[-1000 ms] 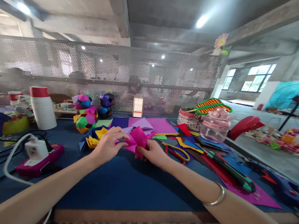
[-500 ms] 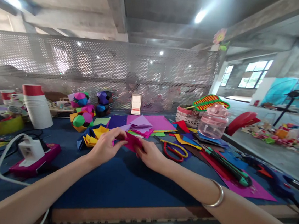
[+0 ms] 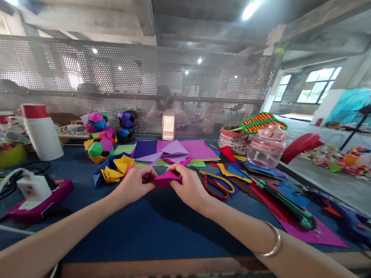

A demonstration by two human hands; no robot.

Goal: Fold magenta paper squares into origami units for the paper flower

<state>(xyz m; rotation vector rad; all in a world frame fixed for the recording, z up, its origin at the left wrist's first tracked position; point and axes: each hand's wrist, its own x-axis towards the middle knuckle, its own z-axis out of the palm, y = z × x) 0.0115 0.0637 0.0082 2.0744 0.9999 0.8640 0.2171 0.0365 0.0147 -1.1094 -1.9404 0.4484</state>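
Observation:
A small magenta piece of paper [image 3: 167, 179] is held up between both hands above the blue table mat. My left hand [image 3: 137, 182] pinches its left end, and my right hand [image 3: 189, 187] grips its right end with the fingers over the top. Just behind the hands lie folded lilac paper [image 3: 175, 152] and a stack of magenta-purple sheets [image 3: 200, 151]. Yellow and blue folded paper pieces [image 3: 116, 170] sit beside my left hand. Scissors with red and yellow handles [image 3: 217, 185] rest to the right of my right hand.
Paper cups [image 3: 42, 133] and a magenta power strip [image 3: 41, 205] with a white cable stand left. At right are a clear bottle [image 3: 266, 149], a woven basket [image 3: 233, 139], a green-black cutter [image 3: 284, 204] and a blue glue gun [image 3: 342, 219]. A perforated screen [image 3: 178, 80] rises behind.
Both hands have turned the magenta paper, which now shows a flatter, narrower face. The right fingers have come up over its top edge. The view has shifted slightly.

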